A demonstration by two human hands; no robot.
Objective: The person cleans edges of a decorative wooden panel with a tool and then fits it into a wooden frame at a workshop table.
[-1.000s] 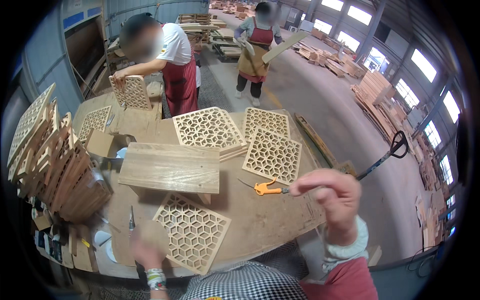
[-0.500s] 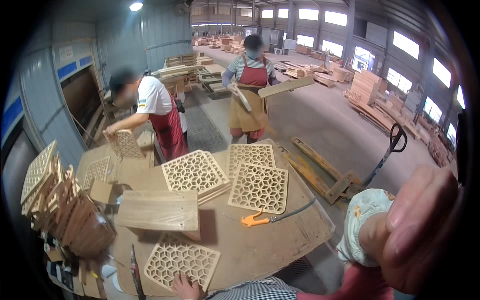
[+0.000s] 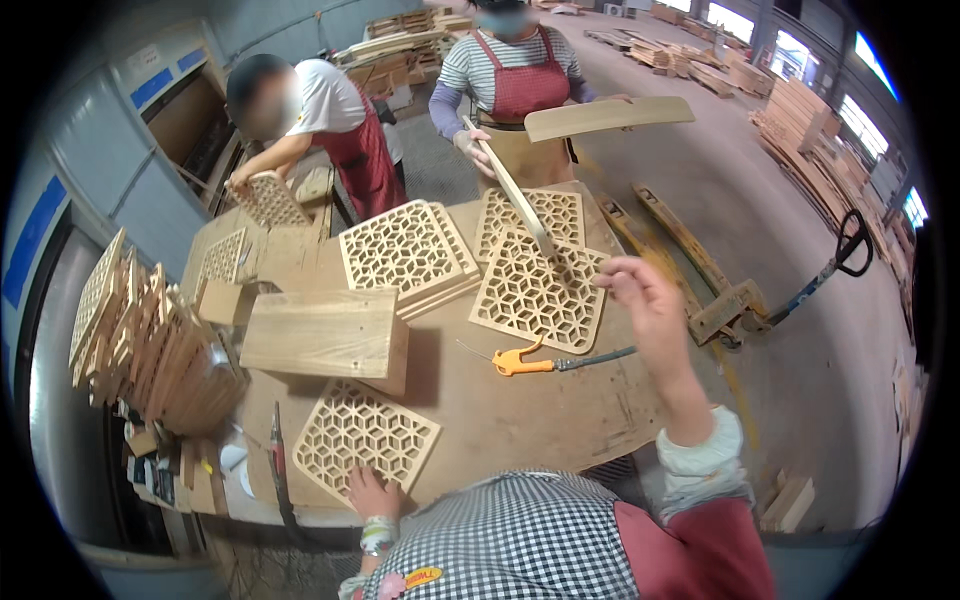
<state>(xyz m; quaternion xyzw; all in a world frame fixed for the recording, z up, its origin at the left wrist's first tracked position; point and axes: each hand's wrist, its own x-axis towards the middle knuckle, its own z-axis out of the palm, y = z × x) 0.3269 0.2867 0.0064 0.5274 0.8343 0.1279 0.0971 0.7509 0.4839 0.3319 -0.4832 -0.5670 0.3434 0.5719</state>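
Note:
My left hand (image 3: pixel 373 494) lies with fingers spread on the near edge of a wooden lattice panel (image 3: pixel 365 437). My right hand (image 3: pixel 648 303) is raised at the table's right side, fingers curled together; whatever they hold, if anything, is too small to see. Its fingertips appear beside the right edge of another lattice panel (image 3: pixel 540 292), which overlaps a further lattice panel (image 3: pixel 500 212). Below them an orange air blow gun (image 3: pixel 523 361) rests on the table, its dark hose running right beneath my right hand. A wooden box (image 3: pixel 320 332) stands behind the panel under my left hand.
More lattice panels are stacked (image 3: pixel 400 250) mid-table. A leaning pile of panels (image 3: pixel 160 340) stands left, near a red-handled tool (image 3: pixel 277 450). One co-worker (image 3: pixel 340 110) holds a panel; another (image 3: pixel 515 75) holds two boards. A pallet jack (image 3: pixel 735 305) stands right.
My right hand has moved from close before the camera, away and left to the table's right side. My left hand stays on the panel. The view has tilted downward.

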